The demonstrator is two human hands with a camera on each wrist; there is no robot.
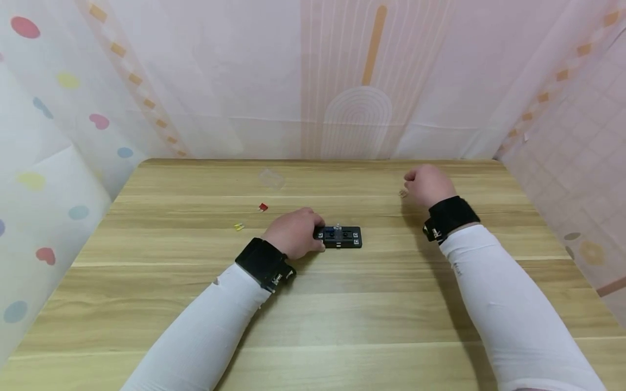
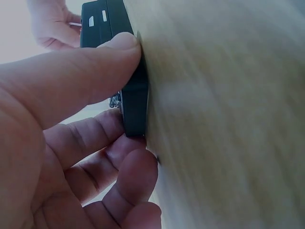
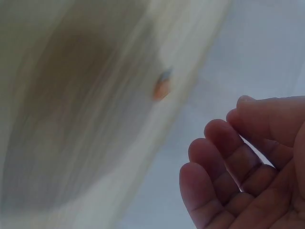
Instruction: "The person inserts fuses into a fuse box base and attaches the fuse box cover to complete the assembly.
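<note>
A small black fuse block (image 1: 340, 237) lies flat at the table's middle. My left hand (image 1: 313, 233) grips its left end; in the left wrist view the thumb (image 2: 109, 52) presses one side of the block (image 2: 102, 21) and the fingers (image 2: 102, 129) curl against the other. My right hand (image 1: 415, 182) hovers over the far right of the table with its fingers (image 3: 214, 152) loosely curled and holding nothing. A tiny orange fuse (image 1: 402, 193) lies on the wood just left of that hand, and it shows blurred in the right wrist view as an orange fuse (image 3: 162, 88).
A red fuse (image 1: 263, 207) and a yellow fuse (image 1: 238, 226) lie left of the block. A clear plastic cover (image 1: 271, 178) rests further back. The wooden table (image 1: 342, 326) is walled by patterned curtains at the back and both sides.
</note>
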